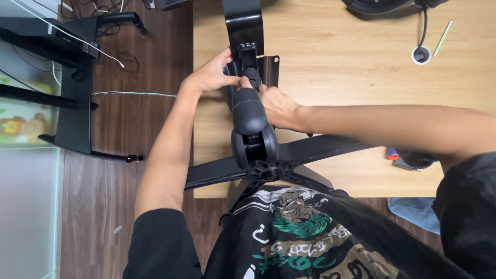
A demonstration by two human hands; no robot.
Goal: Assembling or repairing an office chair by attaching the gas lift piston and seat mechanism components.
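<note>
1. Left hand, left of the chair base: fingers pinch the caster stem at the arm's far end.
2. Caster sits on the base arm, above the hub, over the wooden table.
3. Right hand, right of the caster: clenched around the arm.
4. Screwdriver lies far right of the base.

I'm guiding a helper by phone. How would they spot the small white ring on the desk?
Start at the wooden desk and go to its far right corner. Below the dark rounded object at the edge, a black cable runs down and ends in the white ring. It is the only round white thing there; the pale green stick beside it is straight.
</note>
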